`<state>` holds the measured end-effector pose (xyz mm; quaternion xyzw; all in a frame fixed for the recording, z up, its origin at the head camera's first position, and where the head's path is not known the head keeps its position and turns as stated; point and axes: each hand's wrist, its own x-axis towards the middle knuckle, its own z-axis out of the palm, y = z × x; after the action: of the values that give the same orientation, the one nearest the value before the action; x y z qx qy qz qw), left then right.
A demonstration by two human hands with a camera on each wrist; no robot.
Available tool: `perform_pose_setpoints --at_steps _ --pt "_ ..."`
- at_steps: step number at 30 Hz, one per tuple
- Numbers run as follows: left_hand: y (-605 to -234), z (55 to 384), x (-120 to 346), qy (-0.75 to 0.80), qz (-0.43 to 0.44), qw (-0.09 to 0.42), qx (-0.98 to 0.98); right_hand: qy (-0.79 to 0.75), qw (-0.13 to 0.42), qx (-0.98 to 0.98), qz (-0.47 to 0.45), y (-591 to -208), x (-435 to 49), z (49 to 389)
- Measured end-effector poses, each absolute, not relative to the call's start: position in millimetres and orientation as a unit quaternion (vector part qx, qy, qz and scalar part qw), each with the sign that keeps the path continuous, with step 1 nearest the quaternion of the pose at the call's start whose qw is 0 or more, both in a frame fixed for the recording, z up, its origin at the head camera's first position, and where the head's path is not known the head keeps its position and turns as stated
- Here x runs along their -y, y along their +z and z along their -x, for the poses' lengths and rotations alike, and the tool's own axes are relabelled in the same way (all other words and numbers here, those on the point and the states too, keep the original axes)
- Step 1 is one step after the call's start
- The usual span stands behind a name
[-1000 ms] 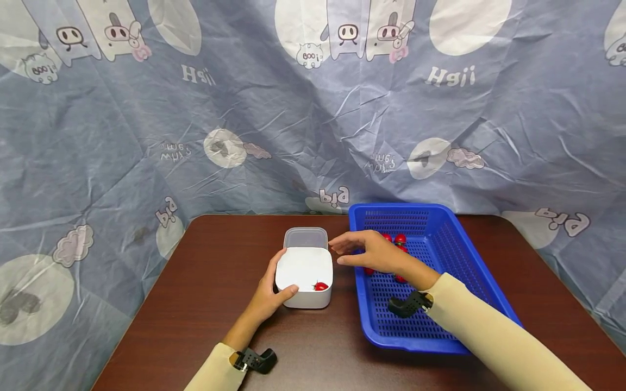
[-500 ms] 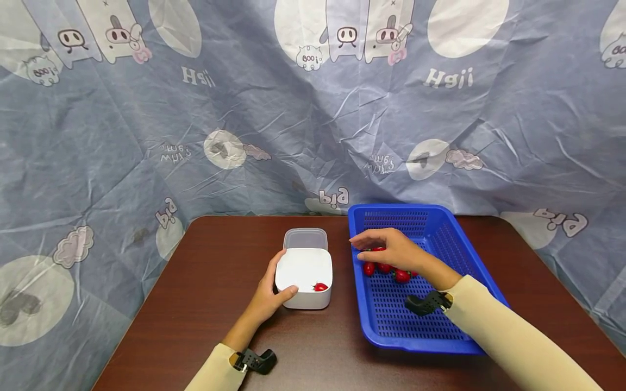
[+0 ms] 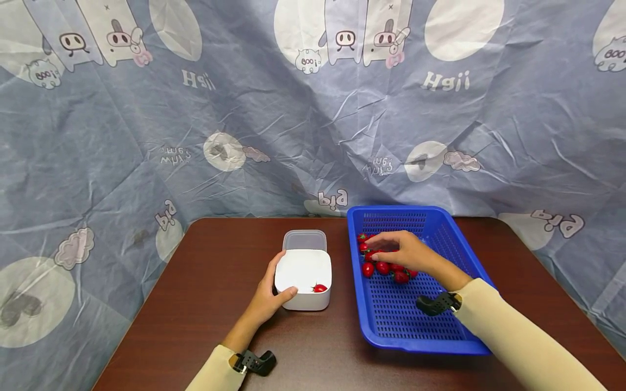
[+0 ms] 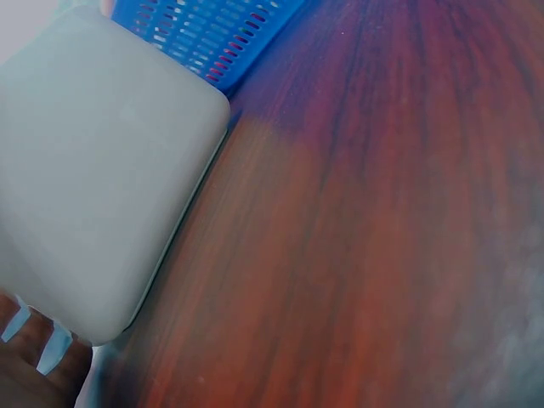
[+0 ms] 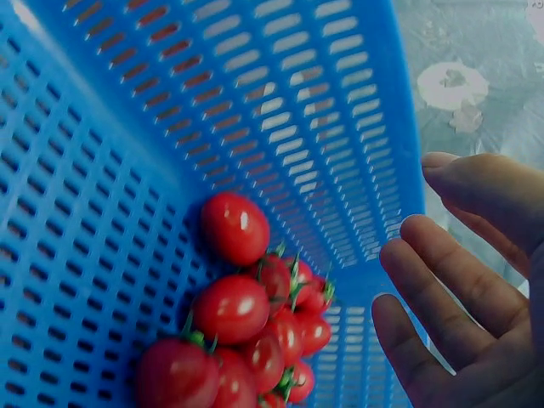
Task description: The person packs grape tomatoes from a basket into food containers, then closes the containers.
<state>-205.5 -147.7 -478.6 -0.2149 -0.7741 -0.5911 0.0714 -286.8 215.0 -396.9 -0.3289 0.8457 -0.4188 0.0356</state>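
My left hand (image 3: 268, 290) grips a white square container (image 3: 300, 267) by its left side, with the thumb over the front rim. One small red cherry tomato (image 3: 319, 288) lies in the container's front right corner. In the left wrist view the container's pale side wall (image 4: 110, 178) fills the left, and fingers (image 4: 47, 357) show below it. My right hand (image 3: 409, 253) hovers over the blue basket (image 3: 364, 320), its fingers apart and nothing between them. Beneath it lie several cherry tomatoes (image 5: 231, 309) with green stems, bunched at the basket's left side; the right hand touches none.
Behind the container lies a translucent lid (image 3: 305, 239). Basket and container both stand on a dark brown wooden table (image 3: 195, 304). A patterned blue-grey cloth (image 3: 274, 136) hangs behind the table.
My right hand has moved right, from beside the container to above the tomatoes in the basket. The left hand and the container have stayed in place.
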Motion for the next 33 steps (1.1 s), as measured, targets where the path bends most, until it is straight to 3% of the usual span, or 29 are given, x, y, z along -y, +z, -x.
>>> perform_pose_setpoints --at_steps 33 --pt "-477 204 147 -0.591 0.214 0.069 0.774 -0.317 0.065 -0.894 0.311 -425 -235 298"
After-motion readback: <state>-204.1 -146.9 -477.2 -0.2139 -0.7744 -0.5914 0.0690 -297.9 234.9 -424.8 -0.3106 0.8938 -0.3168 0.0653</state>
